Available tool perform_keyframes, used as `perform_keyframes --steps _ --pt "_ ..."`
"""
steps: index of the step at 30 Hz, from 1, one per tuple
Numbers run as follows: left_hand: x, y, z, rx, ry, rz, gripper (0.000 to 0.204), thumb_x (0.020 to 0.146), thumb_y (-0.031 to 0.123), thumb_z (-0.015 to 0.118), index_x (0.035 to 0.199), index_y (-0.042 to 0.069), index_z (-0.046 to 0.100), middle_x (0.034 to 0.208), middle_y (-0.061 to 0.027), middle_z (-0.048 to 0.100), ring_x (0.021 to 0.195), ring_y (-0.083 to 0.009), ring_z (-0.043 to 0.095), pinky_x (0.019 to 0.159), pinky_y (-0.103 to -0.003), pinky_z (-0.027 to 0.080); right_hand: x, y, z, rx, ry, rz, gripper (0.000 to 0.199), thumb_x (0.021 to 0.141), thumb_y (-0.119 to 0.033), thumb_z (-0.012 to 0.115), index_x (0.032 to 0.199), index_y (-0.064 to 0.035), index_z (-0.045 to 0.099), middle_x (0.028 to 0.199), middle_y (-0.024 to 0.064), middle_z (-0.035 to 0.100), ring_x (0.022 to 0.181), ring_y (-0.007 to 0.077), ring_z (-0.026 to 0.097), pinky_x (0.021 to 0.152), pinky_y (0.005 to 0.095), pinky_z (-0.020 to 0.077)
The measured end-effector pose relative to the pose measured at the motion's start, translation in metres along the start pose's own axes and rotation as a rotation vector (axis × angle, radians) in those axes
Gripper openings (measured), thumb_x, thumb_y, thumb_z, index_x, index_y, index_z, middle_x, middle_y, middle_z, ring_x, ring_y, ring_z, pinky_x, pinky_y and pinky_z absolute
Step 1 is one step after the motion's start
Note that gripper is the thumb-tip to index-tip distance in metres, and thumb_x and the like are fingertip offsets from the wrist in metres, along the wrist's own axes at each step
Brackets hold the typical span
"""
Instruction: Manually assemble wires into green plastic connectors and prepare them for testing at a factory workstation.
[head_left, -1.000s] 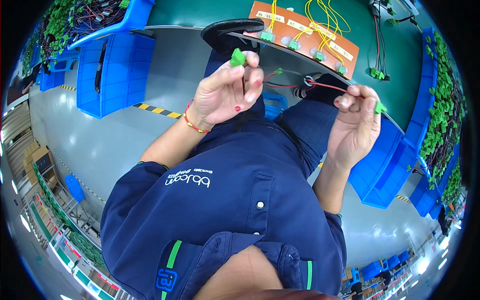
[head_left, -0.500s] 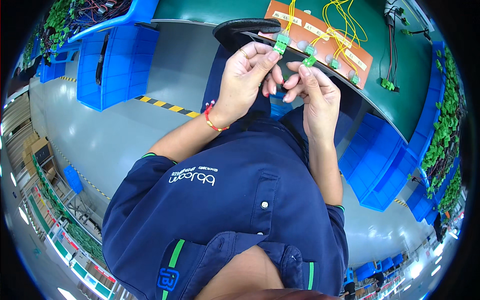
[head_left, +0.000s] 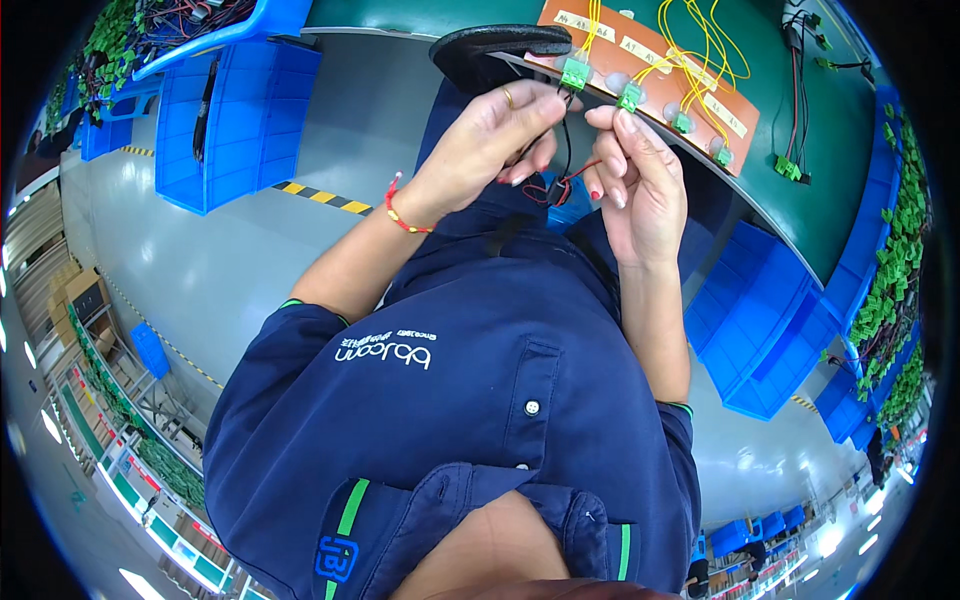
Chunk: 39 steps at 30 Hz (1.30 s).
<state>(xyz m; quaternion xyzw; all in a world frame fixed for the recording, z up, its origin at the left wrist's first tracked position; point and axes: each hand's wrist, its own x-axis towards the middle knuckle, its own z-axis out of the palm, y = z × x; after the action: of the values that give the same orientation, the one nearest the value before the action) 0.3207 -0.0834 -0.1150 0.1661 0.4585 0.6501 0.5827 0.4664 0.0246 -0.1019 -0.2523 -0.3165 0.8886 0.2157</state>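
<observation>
My left hand is closed, thumb and forefinger pinching dark wires just below a green terminal connector at the near edge of an orange-brown board. My right hand pinches a second green terminal connector between thumb and forefinger, beside another holder on that edge. Between my hands hang black and red wires, partly hidden by my fingers. Yellow wires run from the board's connectors toward the far side. Two more green connectors, one of them a small green connector, sit farther right along the board.
The board lies on a green tabletop. On the table at right is a wired green connector. Blue bins stand left, and a blue bin stands right below the table. Bunches of green connectors hang at far right. A black rounded pad juts from the table edge.
My left fingers have slid off the left connector down onto its wires. My right hand has raised its connector toward the board edge. Black and red wires now show between my hands.
</observation>
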Motion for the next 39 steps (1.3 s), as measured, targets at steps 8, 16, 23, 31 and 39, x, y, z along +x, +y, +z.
perform_keyframes --steps 8,16,23,31,39 --pt "-0.004 -0.04 -0.005 0.577 -0.239 -0.207 0.032 0.093 0.025 0.065 0.116 0.003 0.058 0.076 0.0005 0.063 0.062 -0.0059 0.053 0.053 -0.022 0.042 -0.009 -0.009 -0.014 -0.497 0.165 -0.117 0.041 0.102 -0.03 0.048 0.103 0.0061 0.067 0.081 0.0071 0.066 0.063 0.0092 0.056 0.065 0.0245 0.0474" --pt "-0.002 -0.049 0.011 0.184 -0.345 -0.076 0.02 0.095 0.008 0.061 0.114 0.004 0.059 0.109 -0.0021 0.059 0.093 -0.006 0.057 0.076 -0.021 0.047 -0.053 0.022 -0.068 -0.382 0.154 0.252 0.051 0.103 -0.04 0.042 0.1 0.0058 0.066 0.083 0.01 0.067 0.066 0.0148 0.06 0.065 0.0276 0.05" --pt "-0.009 -0.038 0.009 0.137 -0.451 -0.236 0.012 0.091 0.014 0.069 0.096 0.005 0.061 0.084 -0.0001 0.059 0.076 -0.0064 0.056 0.072 -0.02 0.047 -0.046 0.02 -0.086 0.158 0.173 0.048 0.036 0.101 -0.024 0.05 0.119 0.0055 0.058 0.096 0.0103 0.065 0.071 0.0136 0.057 0.068 0.0283 0.0492" --pt "-0.018 -0.051 0.008 0.707 -0.007 0.123 0.064 0.085 0.018 0.074 0.137 0.003 0.039 0.117 -0.0105 0.052 0.092 -0.0144 0.054 0.08 -0.029 0.047 -0.049 0.004 -0.046 -0.734 0.187 -0.4 0.026 0.094 -0.001 0.06 0.12 0.0033 0.061 0.101 0.0097 0.065 0.086 0.0116 0.061 0.078 0.0249 0.0504" --pt "-0.036 -0.015 0.038 0.957 0.032 0.725 0.049 0.076 0.004 0.078 0.121 0.003 0.061 0.108 -0.0095 0.054 0.076 -0.0116 0.055 0.066 -0.023 0.047 -0.041 -0.003 -0.027 -0.892 0.138 -0.291 0.027 0.091 0.004 0.06 0.118 0.0016 0.063 0.099 0.0108 0.07 0.081 0.0145 0.068 0.075 0.0269 0.055"
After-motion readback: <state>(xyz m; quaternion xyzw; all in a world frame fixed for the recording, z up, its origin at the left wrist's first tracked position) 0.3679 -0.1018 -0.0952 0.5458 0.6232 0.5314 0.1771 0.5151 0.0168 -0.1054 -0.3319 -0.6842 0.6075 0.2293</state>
